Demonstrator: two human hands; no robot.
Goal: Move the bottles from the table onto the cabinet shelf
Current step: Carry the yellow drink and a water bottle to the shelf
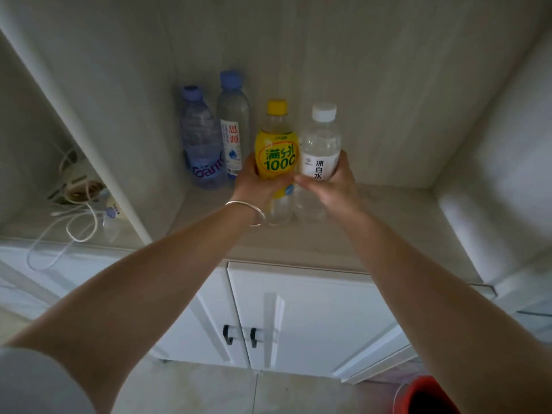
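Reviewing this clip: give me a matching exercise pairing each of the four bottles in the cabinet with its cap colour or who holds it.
Things:
1. yellow-label bottle
2. clear bottle with white label
3. blue-label bottle
4. tall slim bottle

States:
A. farthest left, free-standing
B. white cap, in right hand
C. blue cap, red characters on label
D. yellow cap, in left hand

Pairs: 1-D, 2-B, 3-A, 4-C

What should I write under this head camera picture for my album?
Left hand sets a yellow-labelled bottle, right hand a white-capped clear bottle, on the pale cabinet shelf beside two blue-capped bottles.
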